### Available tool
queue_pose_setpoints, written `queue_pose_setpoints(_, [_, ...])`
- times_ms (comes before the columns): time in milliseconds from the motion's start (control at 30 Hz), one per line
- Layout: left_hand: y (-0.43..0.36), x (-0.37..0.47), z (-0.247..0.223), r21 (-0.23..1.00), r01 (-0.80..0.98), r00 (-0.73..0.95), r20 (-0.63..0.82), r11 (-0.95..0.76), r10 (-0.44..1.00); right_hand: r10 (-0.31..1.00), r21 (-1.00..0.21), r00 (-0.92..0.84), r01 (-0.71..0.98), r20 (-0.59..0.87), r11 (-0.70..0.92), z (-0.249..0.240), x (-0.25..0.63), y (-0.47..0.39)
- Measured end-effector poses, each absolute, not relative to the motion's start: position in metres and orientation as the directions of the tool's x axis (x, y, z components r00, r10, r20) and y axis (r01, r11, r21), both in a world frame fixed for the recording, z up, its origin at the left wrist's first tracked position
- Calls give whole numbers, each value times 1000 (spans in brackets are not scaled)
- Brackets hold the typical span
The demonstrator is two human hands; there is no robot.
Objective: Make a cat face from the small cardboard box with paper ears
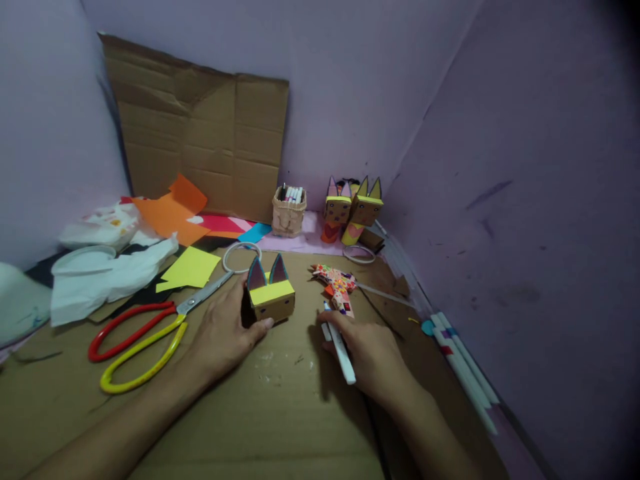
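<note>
A small cardboard box [273, 308] with a yellow top and two pointed paper ears stands on the cardboard sheet. My left hand [220, 330] is closed on its left side, thumb against the lower front. My right hand [367, 350] grips a white marker [343, 357] that slants toward me. A shorter white piece shows beside the marker under the fingers; whether it is a cap, I cannot tell. Just beyond my right hand lies a glue gun [337, 283] with a colourful patterned cover. Large scissors [175, 313] with red and yellow handles lie left of my left hand.
Two finished-looking box-headed figures [353, 213] stand by the wall, near a pot [289, 217] of markers. Loose markers [465, 373] line the right wall. Tape rings [359, 254], yellow paper [190, 268], orange paper [173, 210] and white wrapping [107, 280] lie around. A cardboard panel [200, 133] leans behind.
</note>
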State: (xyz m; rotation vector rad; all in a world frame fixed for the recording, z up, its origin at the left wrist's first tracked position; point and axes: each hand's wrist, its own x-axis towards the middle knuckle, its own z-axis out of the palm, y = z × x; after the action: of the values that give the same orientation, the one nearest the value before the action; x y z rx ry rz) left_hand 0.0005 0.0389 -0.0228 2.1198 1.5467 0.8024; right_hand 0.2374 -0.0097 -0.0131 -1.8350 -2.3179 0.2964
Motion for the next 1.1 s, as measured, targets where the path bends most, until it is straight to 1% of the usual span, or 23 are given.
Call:
queue_pose_setpoints(133, [38, -1, -21, 619, 721, 220, 220, -310, 950, 973, -273, -228, 934, 36, 229, -16, 238, -10])
queue_pose_setpoints(233, [39, -1, -21, 614, 720, 239, 219, -324, 946, 973, -308, -226, 924, 42, 228, -17, 239, -9])
queue_pose_setpoints(400, [42, -2, -23, 609, 718, 247, 227, -336, 942, 978, -335, -206, 923, -18, 188, -17, 238, -8])
queue_pose_setpoints(500, [42, -3, -24, 601, 722, 260, 222, -342, 940, 975, -358, -218, 913, -30, 193, -18, 238, -8])
queue_pose_setpoints(767, [41, -3, -28, 511, 814, 200, 202, -277, 959, 967, -470, -255, 855, -12, 219, -29, 240, -12])
queue_pose_setpoints(867, [39, -4, -36, 499, 830, 183, 180, -250, 967, 965, -483, -261, 845, 2, 229, -31, 241, -11])
queue_pose_setpoints(967, [36, -8, -46, 464, 854, 160, 194, -234, 968, 964, -493, -266, 836, 19, 241, -34, 243, -10])
queue_pose_setpoints(1033, [33, -10, -48, 436, 867, 167, 205, -243, 964, 965, -514, -260, 824, 33, 239, -36, 244, -11])
queue_pose_setpoints(1100, [30, -14, -45, 436, 865, 172, 208, -248, 963, 970, -546, -240, 808, 43, 223, -40, 246, -12])
